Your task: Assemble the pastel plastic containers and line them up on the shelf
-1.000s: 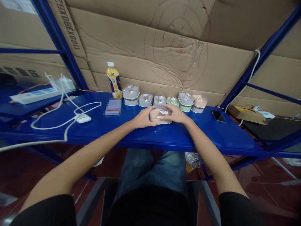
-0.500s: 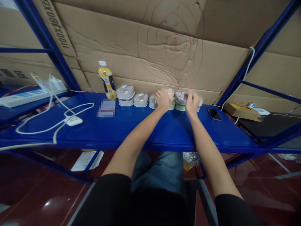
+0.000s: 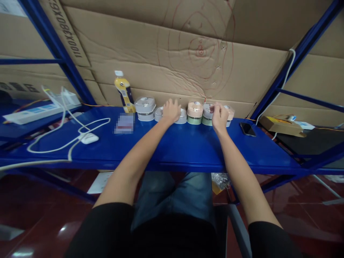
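Observation:
My left hand [image 3: 172,111] is over the low grey boxes in the row, its fingers spread and covering part of them. One grey box [image 3: 182,116] shows just right of it, another grey box [image 3: 158,114] to its left. My right hand [image 3: 219,117] has its fingers curled in front of the right end of the row; what they hold, if anything, is hidden. Beside it a grey box [image 3: 207,108] rests on a green one, and a pink box [image 3: 230,112] shows behind. Between the hands a pink box [image 3: 195,108] sits on a green box [image 3: 194,120].
Two stacked grey boxes [image 3: 145,107] end the row at left, next to a yellow bottle [image 3: 124,92]. A blurred-out packet [image 3: 124,123] lies in front. White cable and a white plug [image 3: 89,138] lie further left. A phone [image 3: 247,129] lies right; cardboard [image 3: 134,53] stands behind.
My left hand has moved left, off the pink-and-green stack, to the low grey boxes. My right hand stays at the right end, its fingers still curled. The view has shifted slightly.

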Motion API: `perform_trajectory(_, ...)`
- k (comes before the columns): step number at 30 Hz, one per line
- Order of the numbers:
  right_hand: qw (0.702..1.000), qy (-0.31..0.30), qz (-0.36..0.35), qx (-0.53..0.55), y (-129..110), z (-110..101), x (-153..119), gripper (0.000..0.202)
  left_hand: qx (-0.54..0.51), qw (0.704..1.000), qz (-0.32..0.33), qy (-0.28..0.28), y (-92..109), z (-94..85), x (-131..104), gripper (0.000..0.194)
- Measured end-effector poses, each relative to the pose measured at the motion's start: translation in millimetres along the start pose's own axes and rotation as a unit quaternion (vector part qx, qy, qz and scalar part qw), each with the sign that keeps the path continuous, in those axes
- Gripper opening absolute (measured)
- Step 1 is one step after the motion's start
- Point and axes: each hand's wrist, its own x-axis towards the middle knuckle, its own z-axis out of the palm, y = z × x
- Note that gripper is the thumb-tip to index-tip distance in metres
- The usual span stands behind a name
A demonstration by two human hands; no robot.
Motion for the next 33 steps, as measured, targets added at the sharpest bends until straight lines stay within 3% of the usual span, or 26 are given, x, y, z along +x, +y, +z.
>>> perform_trajectory(3, 1.000, 0.001, -0.002, 0.018, -4, -1, -2, 0.067, 0.047, 0.998, 0.008, -0.039, -38, -13.1, -13, 0.050)
perform_trajectory(5, 1.000, -0.001, 0.001, 0.024, -6, -1, -3, 0.067, 0.070, 0.995, 0.018, -0.073, -50, -18.6, -28, 0.052)
perform_trajectory(9, 0.999, -0.009, 0.016, 0.034, -6, -1, -4, 0.065, 0.080, 0.991, 0.064, -0.087, -52, -34.0, -69, 0.057)
perform_trajectory(13, 0.999, -0.028, 0.010, 0.028, -12, 4, -9, 0.055, 0.083, 0.988, 0.076, -0.106, -47, -62.6, -114, 0.053)
perform_trajectory(15, 0.996, -0.085, -0.011, 0.025, -19, 9, -16, 0.051, 0.069, 0.987, 0.090, -0.109, -47, -75.6, -132, 0.050)
perform_trajectory(17, 0.981, -0.180, -0.058, 0.035, -27, 16, -26, 0.051, 0.028, 0.986, 0.126, -0.106, -47, -82.7, -142, 0.048)
perform_trajectory(20, 0.935, -0.322, -0.141, 0.043, -37, 27, -43, 0.081, -0.075, 0.971, 0.195, -0.116, -44, -79.1, -140, 0.047)
perform_trajectory(23, 0.897, -0.405, -0.175, 0.014, -42, 33, -55, 0.113, -0.171, 0.947, 0.228, -0.147, -39, -62.2, -121, 0.061)
perform_trajectory(28, 0.896, -0.419, -0.137, -0.053, -42, 28, -54, 0.104, -0.275, 0.921, 0.190, -0.199, -37, -31.6, -95, 0.112)
perform_trajectory(33, 0.908, -0.409, -0.083, -0.029, -34, 15, -37, 0.077, -0.267, 0.929, 0.157, -0.204, -37, -28.5, -103, 0.120)
